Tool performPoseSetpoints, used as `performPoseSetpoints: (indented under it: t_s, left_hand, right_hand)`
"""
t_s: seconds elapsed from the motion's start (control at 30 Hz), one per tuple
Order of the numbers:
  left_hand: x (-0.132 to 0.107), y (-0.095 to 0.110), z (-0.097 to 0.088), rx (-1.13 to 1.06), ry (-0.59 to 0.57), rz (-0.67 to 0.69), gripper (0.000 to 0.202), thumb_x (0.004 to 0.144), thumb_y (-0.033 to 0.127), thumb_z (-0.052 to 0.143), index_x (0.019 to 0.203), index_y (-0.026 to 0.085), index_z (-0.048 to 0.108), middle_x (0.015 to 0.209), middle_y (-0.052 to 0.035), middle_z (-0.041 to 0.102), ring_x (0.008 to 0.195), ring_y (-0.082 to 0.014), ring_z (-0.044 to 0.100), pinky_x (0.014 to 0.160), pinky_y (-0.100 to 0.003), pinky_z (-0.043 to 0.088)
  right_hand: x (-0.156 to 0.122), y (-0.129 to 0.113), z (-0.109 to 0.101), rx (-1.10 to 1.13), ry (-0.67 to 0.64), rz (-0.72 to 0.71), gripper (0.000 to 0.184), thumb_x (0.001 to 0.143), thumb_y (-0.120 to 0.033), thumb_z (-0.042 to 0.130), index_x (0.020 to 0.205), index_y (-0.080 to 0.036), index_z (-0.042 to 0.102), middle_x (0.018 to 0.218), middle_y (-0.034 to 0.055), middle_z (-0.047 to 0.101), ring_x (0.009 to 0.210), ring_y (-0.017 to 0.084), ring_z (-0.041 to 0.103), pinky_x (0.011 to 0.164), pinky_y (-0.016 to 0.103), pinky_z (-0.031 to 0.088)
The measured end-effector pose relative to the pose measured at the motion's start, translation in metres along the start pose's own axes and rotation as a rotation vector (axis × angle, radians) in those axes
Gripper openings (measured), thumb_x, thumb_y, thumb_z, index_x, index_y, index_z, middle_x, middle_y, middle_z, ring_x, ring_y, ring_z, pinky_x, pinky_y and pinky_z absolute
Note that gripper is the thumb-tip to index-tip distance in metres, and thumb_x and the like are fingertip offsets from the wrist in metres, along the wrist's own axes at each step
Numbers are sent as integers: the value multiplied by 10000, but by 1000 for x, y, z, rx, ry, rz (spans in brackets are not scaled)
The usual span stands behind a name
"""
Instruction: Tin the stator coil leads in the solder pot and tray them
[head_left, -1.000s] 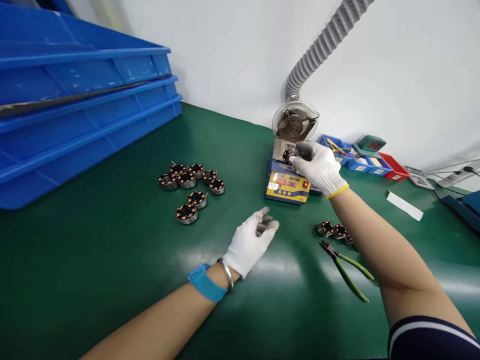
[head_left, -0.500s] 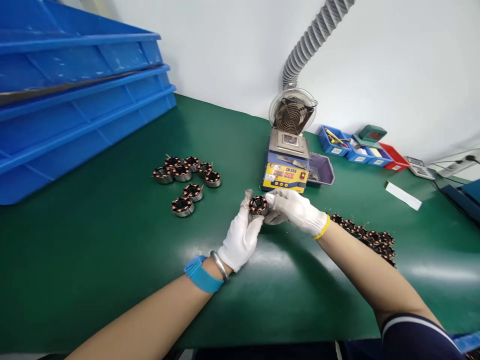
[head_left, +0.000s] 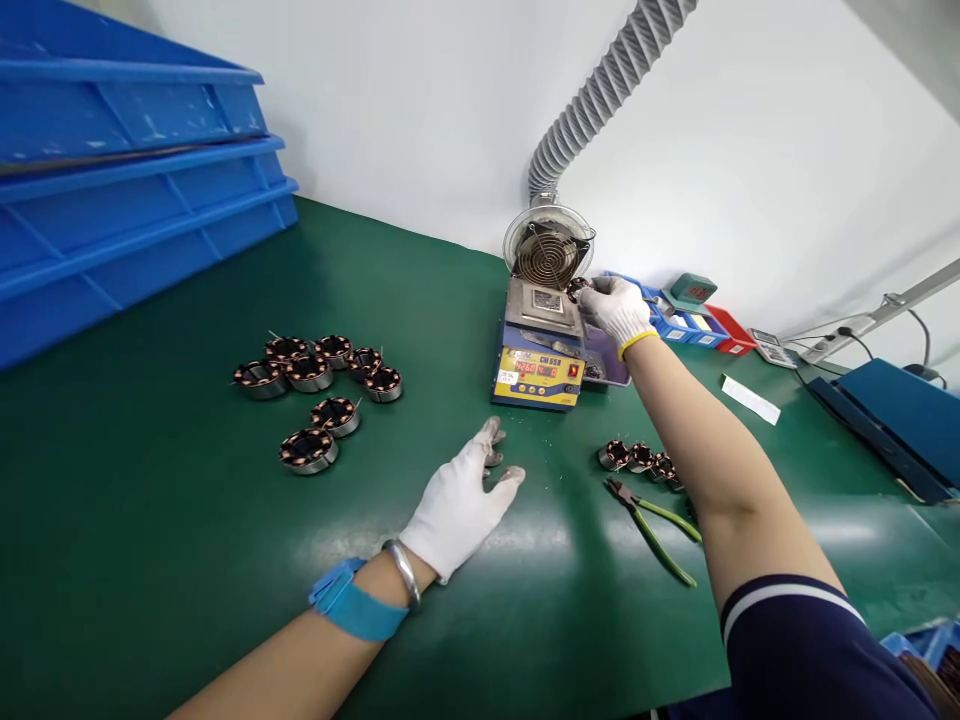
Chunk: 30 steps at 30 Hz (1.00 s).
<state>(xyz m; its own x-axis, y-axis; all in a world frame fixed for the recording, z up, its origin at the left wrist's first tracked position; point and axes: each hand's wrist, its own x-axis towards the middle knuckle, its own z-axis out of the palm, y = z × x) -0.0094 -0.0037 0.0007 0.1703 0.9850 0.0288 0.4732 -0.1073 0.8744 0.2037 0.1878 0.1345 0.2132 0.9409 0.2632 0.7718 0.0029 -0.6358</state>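
My right hand (head_left: 616, 308), in a white glove, is stretched out to the solder pot (head_left: 541, 345), a blue and yellow box with a red number display. Its fingers pinch a small copper-wound stator (head_left: 576, 289) over the pot's top plate. My left hand (head_left: 459, 498), also gloved, rests on the green mat in front of the pot, fingers loosely curled and apart, holding nothing. A blue strap and a metal bangle sit on that wrist. Several wound stators (head_left: 319, 385) lie in a group at the left. A short row of stators (head_left: 639, 458) lies under my right forearm.
A round fan grille (head_left: 548, 247) on a grey ribbed hose stands behind the pot. Green-handled cutters (head_left: 651, 516) lie at the right. Stacked blue crates (head_left: 127, 190) fill the far left. Small blue and red bins (head_left: 701, 325), a white slip and a dark blue pad lie at the right.
My right hand carried the stator from in front of me, where both hands held it, back up to the pot. My left hand let go and dropped onto the mat.
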Motion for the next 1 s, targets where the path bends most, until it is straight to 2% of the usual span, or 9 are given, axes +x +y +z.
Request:
performPoseSetpoints:
  t_s: [0.17, 0.37, 0.63, 0.83, 1.0]
  left_hand:
    - [-1, -3, 1, 46, 13, 45, 674, 838, 374, 545, 1436, 131, 351, 1309, -120, 597, 1068, -224, 640, 929, -387, 526]
    - [0, -3, 2, 79, 26, 66, 644, 838, 367, 553, 1414, 132, 385, 1268, -119, 622, 1053, -232, 646, 909, -384, 531]
    - [-1, -1, 1, 107, 16, 52, 649, 832, 371, 557, 1410, 124, 394, 1256, -112, 628, 1066, -232, 641, 922, -397, 532]
    - [-1, -3, 2, 97, 2, 49, 667, 835, 376, 553, 1430, 138, 367, 1310, -108, 597, 1088, -225, 631, 942, -386, 521]
    - [0, -2, 2, 69, -17, 31, 690, 830, 380, 551, 1444, 138, 350, 1307, -105, 596, 1090, -224, 623, 961, -398, 508]
  right_hand:
    - [11, 13, 14, -174, 37, -16, 353, 714, -451, 606, 914, -171, 687, 813, 56, 696, 804, 213, 647, 800, 340, 502]
    - [15, 21, 27, -219, 30, -76, 320, 707, -434, 591, 915, -207, 672, 929, 57, 703, 867, 226, 635, 821, 354, 487]
    - [14, 21, 26, -236, 23, -76, 298, 707, -433, 593, 903, -218, 657, 917, 49, 700, 845, 229, 632, 808, 360, 487]
    - [11, 10, 18, -244, 37, -66, 373, 748, -452, 562, 983, -180, 660, 944, 87, 697, 905, 237, 634, 822, 348, 483]
    - [11, 11, 18, -251, 26, -74, 342, 733, -447, 576, 933, -191, 679, 903, 74, 701, 872, 241, 646, 811, 347, 490]
